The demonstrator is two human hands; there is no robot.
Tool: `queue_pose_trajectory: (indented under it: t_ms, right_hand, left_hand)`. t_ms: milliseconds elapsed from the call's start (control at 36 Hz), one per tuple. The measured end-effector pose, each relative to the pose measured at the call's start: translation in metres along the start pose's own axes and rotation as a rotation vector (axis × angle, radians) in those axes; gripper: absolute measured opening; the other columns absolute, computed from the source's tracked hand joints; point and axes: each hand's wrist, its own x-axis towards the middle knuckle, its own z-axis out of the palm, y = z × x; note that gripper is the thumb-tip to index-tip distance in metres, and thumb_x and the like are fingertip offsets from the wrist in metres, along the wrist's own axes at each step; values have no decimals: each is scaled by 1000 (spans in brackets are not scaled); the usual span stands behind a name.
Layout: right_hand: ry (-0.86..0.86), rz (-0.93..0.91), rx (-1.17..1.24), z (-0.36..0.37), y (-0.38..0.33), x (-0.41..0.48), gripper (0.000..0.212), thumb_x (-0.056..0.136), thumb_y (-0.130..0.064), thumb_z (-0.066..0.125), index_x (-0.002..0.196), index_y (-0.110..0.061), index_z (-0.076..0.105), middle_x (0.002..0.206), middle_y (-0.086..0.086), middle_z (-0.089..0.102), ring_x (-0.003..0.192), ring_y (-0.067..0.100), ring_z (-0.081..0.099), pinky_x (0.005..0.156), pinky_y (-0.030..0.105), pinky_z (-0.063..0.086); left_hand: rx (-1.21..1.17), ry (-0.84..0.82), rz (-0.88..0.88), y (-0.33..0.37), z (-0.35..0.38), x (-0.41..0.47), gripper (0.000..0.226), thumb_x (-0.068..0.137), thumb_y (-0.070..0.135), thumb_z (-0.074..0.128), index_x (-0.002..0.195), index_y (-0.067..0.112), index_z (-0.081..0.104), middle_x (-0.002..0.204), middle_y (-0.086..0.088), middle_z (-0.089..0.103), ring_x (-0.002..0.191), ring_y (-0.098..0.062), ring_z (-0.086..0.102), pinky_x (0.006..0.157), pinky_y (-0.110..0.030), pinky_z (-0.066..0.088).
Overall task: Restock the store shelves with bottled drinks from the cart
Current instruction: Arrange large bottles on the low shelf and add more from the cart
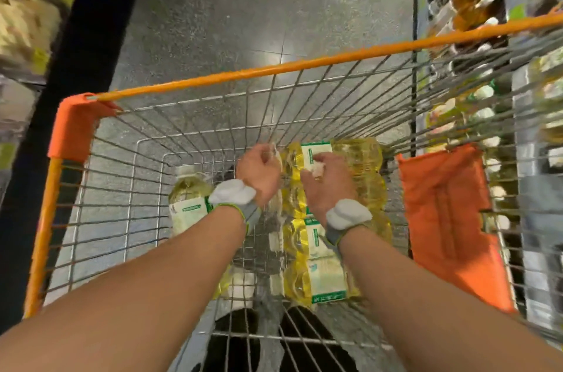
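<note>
A shrink-wrapped pack of yellow bottles (359, 164) with green and white labels lies in the wire cart (189, 140). Both my hands reach down into the cart onto it. My left hand (259, 167) pinches the clear plastic wrap at the pack's far left corner. My right hand (323, 179) grips the wrap on top of the pack beside it. A single loose bottle (187, 198) of pale yellow liquid lies on the cart floor to the left of my left wrist. Both wrists wear grey bands with white pads.
The cart has an orange rim (274, 67) and an orange child-seat flap (447, 213) on the right. Shelves (475, 6) with bottles run along the right, blurred. A black post (91, 21) and blurred shelves stand left. Grey floor lies ahead.
</note>
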Motion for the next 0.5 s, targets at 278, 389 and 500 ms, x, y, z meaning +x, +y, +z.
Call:
queue_pose_trajectory:
  t_ms: [278, 389, 500]
  right_hand:
    - [-306, -243, -464, 63, 7, 49, 63, 88, -25, 59, 148, -27, 42, 148, -3, 46, 138, 27, 28, 110, 41, 25]
    - [-251, -212, -427, 92, 4, 63, 73, 77, -20, 69, 144, -28, 40, 126, 7, 58, 116, 26, 32, 88, 39, 27]
    - [-262, -231, -506, 103, -4, 74, 47, 80, -32, 66, 122, -23, 46, 102, 1, 59, 117, 32, 39, 84, 40, 26]
  left_hand:
    - [62, 11, -37, -23, 25, 43, 42, 95, 13, 55, 137, 20, 61, 130, -9, 67, 119, -27, 62, 88, -22, 42]
    - [63, -17, -61, -39, 31, 59, 44, 98, 14, 52, 141, 21, 56, 137, -9, 63, 125, -28, 58, 99, -26, 40]
    - [25, -27, -108, -44, 33, 68, 41, 104, 17, 44, 143, 20, 55, 139, -12, 60, 127, -30, 56, 104, -31, 41]
